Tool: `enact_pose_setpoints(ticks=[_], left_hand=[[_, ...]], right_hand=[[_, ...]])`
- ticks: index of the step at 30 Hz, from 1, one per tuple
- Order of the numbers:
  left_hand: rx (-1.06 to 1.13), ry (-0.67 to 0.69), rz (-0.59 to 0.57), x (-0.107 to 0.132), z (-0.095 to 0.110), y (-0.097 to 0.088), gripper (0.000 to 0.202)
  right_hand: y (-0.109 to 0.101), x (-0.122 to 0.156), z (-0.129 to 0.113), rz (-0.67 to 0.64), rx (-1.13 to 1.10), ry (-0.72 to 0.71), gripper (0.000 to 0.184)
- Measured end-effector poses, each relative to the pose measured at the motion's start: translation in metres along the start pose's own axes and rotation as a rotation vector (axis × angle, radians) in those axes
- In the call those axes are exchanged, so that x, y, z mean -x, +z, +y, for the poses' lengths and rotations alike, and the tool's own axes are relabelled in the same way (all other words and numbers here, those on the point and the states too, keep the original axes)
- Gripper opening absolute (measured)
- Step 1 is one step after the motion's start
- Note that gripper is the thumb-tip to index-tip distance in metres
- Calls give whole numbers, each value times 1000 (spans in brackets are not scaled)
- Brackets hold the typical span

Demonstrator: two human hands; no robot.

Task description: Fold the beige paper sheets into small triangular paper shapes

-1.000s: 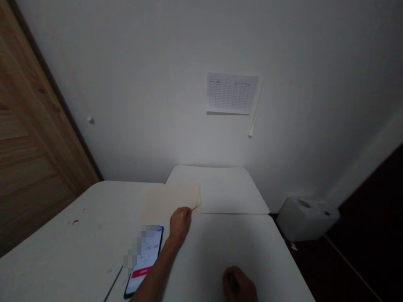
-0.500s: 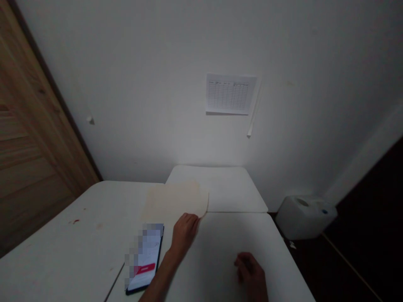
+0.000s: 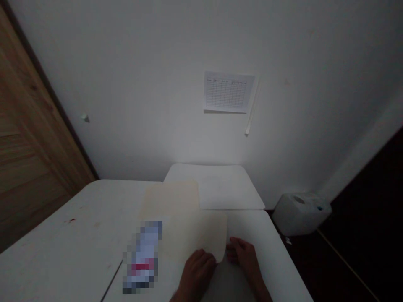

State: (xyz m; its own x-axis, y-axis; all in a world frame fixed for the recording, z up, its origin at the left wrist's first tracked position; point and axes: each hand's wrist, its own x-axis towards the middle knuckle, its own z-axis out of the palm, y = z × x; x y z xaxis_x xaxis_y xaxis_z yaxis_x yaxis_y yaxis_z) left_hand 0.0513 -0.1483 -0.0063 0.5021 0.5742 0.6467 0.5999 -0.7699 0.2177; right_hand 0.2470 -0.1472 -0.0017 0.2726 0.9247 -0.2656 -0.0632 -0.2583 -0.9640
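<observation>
A cream paper sheet (image 3: 197,235) lies on the white table (image 3: 78,247), pulled off a pile of the same cream sheets (image 3: 171,197) further back. My left hand (image 3: 197,274) is closed on the sheet's near right corner. My right hand (image 3: 244,256) is just right of that corner, fingers curled at the sheet's edge. Whether it grips the sheet I cannot make out. A phone (image 3: 143,256) with a lit screen lies to the left of the sheet.
A second white table (image 3: 220,188) stands against the wall behind. A printed table sheet (image 3: 228,92) is stuck on the wall. A white plastic container (image 3: 300,212) sits on the dark floor at right. A wooden door (image 3: 28,155) is at left.
My left hand has dragged one cream sheet off the pile toward me. My right hand has come up and left to the sheet's near corner.
</observation>
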Motion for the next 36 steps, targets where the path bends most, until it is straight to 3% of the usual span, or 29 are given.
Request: enact_pose_setpoints(ticks=[8, 10, 12, 15, 18, 26, 32, 36], left_hand=[[15, 55, -12, 6, 16, -2, 14], [14, 38, 25, 11, 13, -5, 9], [-11, 13, 119, 18, 5, -10, 19], [-20, -131, 206, 31, -12, -20, 23], [54, -285, 181, 36, -28, -31, 21], [10, -584, 159, 18, -48, -44, 33], [-93, -616, 47, 17, -62, -34, 35], [-100, -618, 57, 16, -63, -31, 39]], right_hand=[[2, 4, 1, 49, 181, -121, 42], [0, 4, 2, 52, 168, -138, 41], [-5, 5, 3, 64, 147, -153, 42], [-16, 7, 6, 92, 116, -127, 45], [-26, 11, 8, 113, 89, -80, 48], [-41, 25, 5, 89, 73, -53, 48], [-50, 27, 5, 114, 46, -52, 48], [-55, 30, 2, 110, 18, -23, 52]])
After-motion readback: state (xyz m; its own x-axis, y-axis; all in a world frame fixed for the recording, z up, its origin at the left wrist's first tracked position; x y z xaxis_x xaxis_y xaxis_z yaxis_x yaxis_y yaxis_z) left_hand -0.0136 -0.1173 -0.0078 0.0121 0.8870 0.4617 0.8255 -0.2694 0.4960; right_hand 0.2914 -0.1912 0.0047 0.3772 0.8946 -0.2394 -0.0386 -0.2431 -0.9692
